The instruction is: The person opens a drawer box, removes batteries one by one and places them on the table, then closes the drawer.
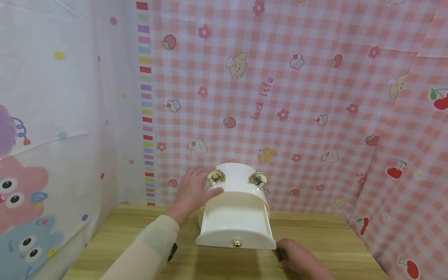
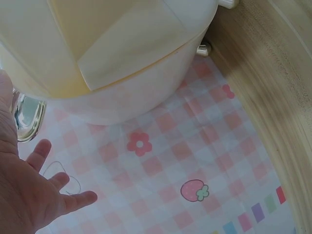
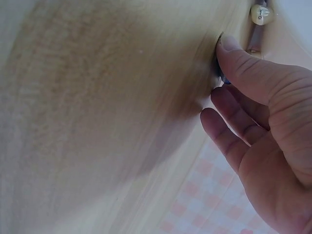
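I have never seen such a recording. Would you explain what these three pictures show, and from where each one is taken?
There is no machine here: a person works bare-handed. The wide picture comes from a camera on the head, looking forward and down; the other two come from cameras on the left and right wrists. On the wood-grained table stands a white box; its drawer, with a gold knob, is open. The left hand touches the box's upper side. The right hand holds a small dark object near the drawer's front corner; I cannot tell what it is.
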